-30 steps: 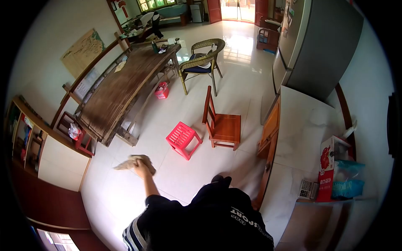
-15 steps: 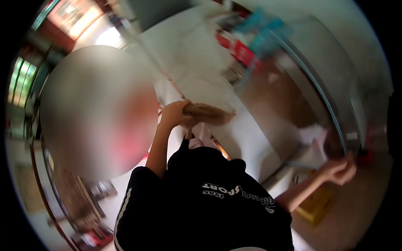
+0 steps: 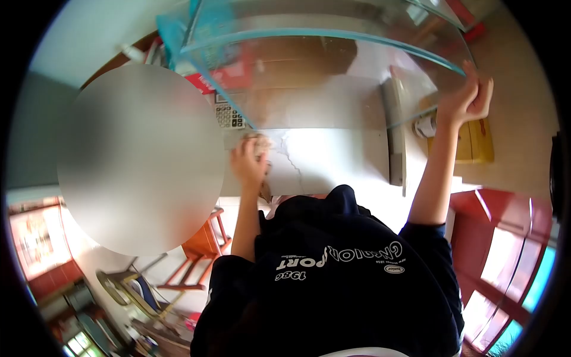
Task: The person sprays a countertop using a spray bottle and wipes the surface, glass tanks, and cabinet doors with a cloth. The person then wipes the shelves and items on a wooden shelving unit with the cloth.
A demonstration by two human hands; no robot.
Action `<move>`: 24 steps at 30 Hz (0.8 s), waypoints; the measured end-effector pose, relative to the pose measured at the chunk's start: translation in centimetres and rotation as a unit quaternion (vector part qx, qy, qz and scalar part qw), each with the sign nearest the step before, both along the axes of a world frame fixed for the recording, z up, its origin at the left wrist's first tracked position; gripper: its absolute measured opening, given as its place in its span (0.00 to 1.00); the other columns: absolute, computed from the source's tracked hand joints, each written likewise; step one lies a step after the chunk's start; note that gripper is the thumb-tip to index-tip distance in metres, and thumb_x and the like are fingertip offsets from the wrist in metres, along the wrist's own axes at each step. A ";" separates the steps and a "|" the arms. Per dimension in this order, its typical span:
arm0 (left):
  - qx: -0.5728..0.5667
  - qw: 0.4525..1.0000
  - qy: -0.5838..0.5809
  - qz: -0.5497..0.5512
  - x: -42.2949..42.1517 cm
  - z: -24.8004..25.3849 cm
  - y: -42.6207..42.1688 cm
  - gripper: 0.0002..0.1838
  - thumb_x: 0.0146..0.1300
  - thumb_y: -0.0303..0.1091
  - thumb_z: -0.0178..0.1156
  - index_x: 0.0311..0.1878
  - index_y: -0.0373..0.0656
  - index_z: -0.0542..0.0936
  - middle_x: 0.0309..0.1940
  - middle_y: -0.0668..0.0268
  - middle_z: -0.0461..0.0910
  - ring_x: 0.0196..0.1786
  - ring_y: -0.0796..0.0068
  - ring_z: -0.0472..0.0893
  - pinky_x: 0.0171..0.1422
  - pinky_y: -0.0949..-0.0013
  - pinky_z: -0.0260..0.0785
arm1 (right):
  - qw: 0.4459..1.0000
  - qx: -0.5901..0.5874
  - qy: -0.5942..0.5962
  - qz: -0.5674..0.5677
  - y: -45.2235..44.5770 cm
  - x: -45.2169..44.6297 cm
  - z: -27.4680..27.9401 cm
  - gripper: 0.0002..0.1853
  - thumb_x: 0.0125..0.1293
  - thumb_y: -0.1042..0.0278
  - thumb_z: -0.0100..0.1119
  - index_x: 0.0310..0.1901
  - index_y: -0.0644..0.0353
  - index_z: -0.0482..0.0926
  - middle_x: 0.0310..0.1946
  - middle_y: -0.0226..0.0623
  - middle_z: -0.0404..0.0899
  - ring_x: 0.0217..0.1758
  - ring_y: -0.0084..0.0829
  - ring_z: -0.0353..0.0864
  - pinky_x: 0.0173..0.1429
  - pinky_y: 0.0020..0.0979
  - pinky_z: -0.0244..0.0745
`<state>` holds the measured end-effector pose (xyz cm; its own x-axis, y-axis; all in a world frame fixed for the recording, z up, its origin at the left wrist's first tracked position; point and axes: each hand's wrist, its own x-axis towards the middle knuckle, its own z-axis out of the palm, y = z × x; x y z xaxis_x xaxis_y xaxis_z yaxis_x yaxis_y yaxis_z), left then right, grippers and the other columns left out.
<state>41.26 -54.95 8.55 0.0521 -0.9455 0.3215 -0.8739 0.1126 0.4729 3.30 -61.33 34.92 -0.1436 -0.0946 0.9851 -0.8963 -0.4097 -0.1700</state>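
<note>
Your left hand (image 3: 248,163) closed around a crumpled cloth (image 3: 262,146), at the white table (image 3: 321,157) near the calculator (image 3: 229,116), your right hand (image 3: 467,101) curled (grip unclear) at the glass case's (image 3: 285,34) corner.

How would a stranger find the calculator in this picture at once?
Start from the big glass case on the pale counter. By its corner near the left hand lies the calculator. It is small and grey, with rows of buttons, unlike the red printed box beside it.
</note>
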 end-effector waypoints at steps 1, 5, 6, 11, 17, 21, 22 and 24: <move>-0.032 0.999 -0.018 0.021 2.2 0.0 -1.2 0.23 0.45 0.36 0.66 0.49 0.47 0.77 0.49 0.61 0.76 0.52 0.55 0.73 0.57 0.53 0.63 | 0.998 -0.035 -0.038 0.021 -0.7 0.4 -0.2 0.10 0.60 0.78 0.48 0.29 0.67 0.81 0.24 0.33 0.77 0.29 0.23 0.72 0.36 0.25 0.67; -0.026 0.993 -0.004 0.113 13.0 -1.2 -5.1 0.24 0.46 0.34 0.68 0.49 0.45 0.76 0.49 0.58 0.77 0.53 0.54 0.74 0.58 0.54 0.62 | 0.997 -0.040 -0.059 -0.023 -1.2 -0.5 -0.9 0.10 0.59 0.77 0.45 0.26 0.67 0.78 0.23 0.30 0.76 0.29 0.18 0.69 0.33 0.23 0.63; -0.017 0.991 0.018 0.133 15.0 -1.2 -5.7 0.25 0.46 0.36 0.69 0.50 0.45 0.77 0.49 0.58 0.77 0.52 0.53 0.74 0.58 0.54 0.63 | 0.994 -0.052 -0.098 0.002 -1.7 -1.2 -1.3 0.08 0.56 0.78 0.47 0.24 0.67 0.76 0.21 0.31 0.74 0.26 0.19 0.68 0.31 0.23 0.63; -0.099 0.989 -0.013 -0.110 19.0 -2.7 -5.9 0.20 0.46 0.37 0.69 0.44 0.43 0.80 0.47 0.58 0.77 0.46 0.53 0.75 0.51 0.53 0.68 | 0.991 0.020 -0.118 -0.064 0.0 1.7 1.9 0.07 0.56 0.73 0.49 0.21 0.62 0.70 0.18 0.33 0.69 0.21 0.32 0.64 0.28 0.28 0.60; -0.016 0.928 0.029 -0.370 9.3 0.6 -3.4 0.16 0.42 0.34 0.67 0.39 0.47 0.82 0.43 0.63 0.78 0.42 0.56 0.76 0.46 0.55 0.71 | 0.974 0.165 0.095 -0.122 0.3 1.7 5.1 0.07 0.49 0.75 0.49 0.18 0.66 0.66 0.15 0.41 0.61 0.18 0.38 0.61 0.24 0.33 0.57; -0.043 0.903 0.050 -0.426 1.4 -0.1 -3.5 0.17 0.41 0.34 0.67 0.40 0.50 0.82 0.43 0.67 0.78 0.42 0.58 0.76 0.46 0.57 0.72 | 0.982 0.111 0.112 -0.102 0.0 1.8 4.9 0.07 0.48 0.74 0.51 0.17 0.64 0.67 0.15 0.42 0.63 0.18 0.39 0.64 0.25 0.35 0.59; -0.038 0.895 0.054 -0.442 -0.2 -0.1 -3.5 0.17 0.42 0.33 0.66 0.40 0.50 0.82 0.43 0.68 0.79 0.42 0.59 0.77 0.45 0.58 0.72 | 0.985 0.095 0.099 -0.104 0.0 2.0 4.7 0.07 0.47 0.74 0.52 0.17 0.64 0.67 0.15 0.42 0.64 0.18 0.40 0.64 0.25 0.36 0.60; -0.041 0.880 0.033 -0.471 -3.8 -0.1 -3.5 0.18 0.42 0.34 0.66 0.41 0.51 0.82 0.44 0.68 0.78 0.44 0.59 0.76 0.45 0.59 0.72 | 0.988 0.080 0.095 -0.097 0.1 2.0 4.7 0.07 0.47 0.75 0.52 0.17 0.64 0.67 0.15 0.42 0.64 0.18 0.40 0.65 0.24 0.36 0.60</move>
<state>37.46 -58.49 8.46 -0.7218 -0.5523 0.4171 -0.3446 0.8094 0.4755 5.26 -61.27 39.58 0.0108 -0.2401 0.9707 -0.9772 -0.2082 -0.0406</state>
